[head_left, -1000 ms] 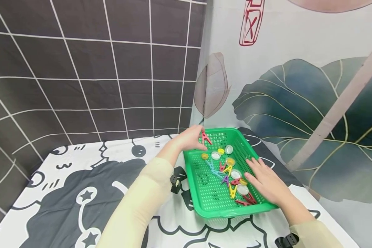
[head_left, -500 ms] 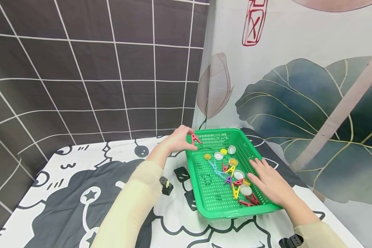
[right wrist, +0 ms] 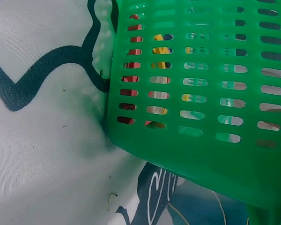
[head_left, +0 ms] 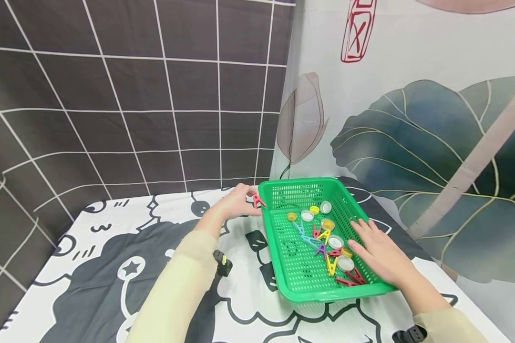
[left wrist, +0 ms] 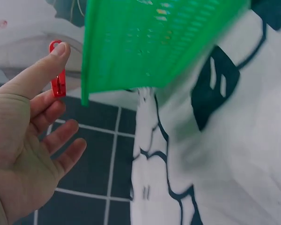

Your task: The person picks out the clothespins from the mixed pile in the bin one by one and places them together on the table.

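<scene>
My left hand (head_left: pixel 233 204) pinches a red clothespin (head_left: pixel 259 200) between thumb and forefinger, just outside the back left corner of the green basket (head_left: pixel 288 274). In the left wrist view the same clothespin (left wrist: pixel 59 84) hangs beside the basket wall (left wrist: pixel 124 56), with the other fingers loosely bent below it. Over the basket's right rim lies my right hand (head_left: pixel 379 252), fingers extended along the inner side and holding nothing. Inside the basket are yellow clothespins (head_left: pixel 331 266), a purple clothespin (head_left: pixel 321 249), blue clothespins (head_left: pixel 310 240) and more red clothespins (head_left: pixel 355 276). The right wrist view shows only the basket's slotted wall (right wrist: pixel 201 154), without the hand.
Several round caps, such as a white cap (head_left: pixel 335 241) and a yellow cap (head_left: pixel 327 224), lie among the clothespins. A patterned black-and-white cloth (head_left: pixel 236 295) covers the table. Behind stand a dark grid curtain (head_left: pixel 189 128) and a leaf-printed curtain (head_left: pixel 412 128).
My left hand has carried the red clothespin left and slightly down, from over the basket to outside its left rim. The right hand keeps its place on the right rim.
</scene>
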A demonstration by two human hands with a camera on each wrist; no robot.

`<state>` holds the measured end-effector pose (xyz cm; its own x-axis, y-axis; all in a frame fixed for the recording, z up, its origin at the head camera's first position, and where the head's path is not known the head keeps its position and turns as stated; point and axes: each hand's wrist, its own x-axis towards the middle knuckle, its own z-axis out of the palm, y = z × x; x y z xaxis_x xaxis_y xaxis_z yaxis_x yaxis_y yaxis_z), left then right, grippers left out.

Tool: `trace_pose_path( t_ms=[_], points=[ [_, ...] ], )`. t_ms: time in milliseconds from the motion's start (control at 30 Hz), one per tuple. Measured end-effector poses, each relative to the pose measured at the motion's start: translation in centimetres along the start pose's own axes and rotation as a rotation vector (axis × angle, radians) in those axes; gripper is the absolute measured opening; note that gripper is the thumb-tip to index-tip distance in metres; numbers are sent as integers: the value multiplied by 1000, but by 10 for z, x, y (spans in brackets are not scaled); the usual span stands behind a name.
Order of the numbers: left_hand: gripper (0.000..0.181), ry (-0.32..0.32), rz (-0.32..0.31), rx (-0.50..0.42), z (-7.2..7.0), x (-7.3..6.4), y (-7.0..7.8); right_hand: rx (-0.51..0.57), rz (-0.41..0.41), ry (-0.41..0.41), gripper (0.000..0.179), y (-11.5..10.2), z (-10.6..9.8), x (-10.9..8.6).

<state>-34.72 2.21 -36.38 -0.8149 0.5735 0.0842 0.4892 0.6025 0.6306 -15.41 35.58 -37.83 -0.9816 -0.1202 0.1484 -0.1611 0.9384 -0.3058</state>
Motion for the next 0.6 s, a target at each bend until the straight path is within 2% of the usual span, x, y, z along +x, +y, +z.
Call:
trace_pose_path(
  t_ms=[233, 433, 600],
  points=[
    [60, 11, -61, -15, 3, -8, -30, 3, -6, 4, 62, 1, 0, 0],
    [61, -11, -133, 3, 4, -15, -49, 7, -10, 4, 63, 1, -1, 0],
    [59, -9, -152, -5, 6, -20, -64, 8, -13, 6, 63, 1, 0, 0]
  ],
)
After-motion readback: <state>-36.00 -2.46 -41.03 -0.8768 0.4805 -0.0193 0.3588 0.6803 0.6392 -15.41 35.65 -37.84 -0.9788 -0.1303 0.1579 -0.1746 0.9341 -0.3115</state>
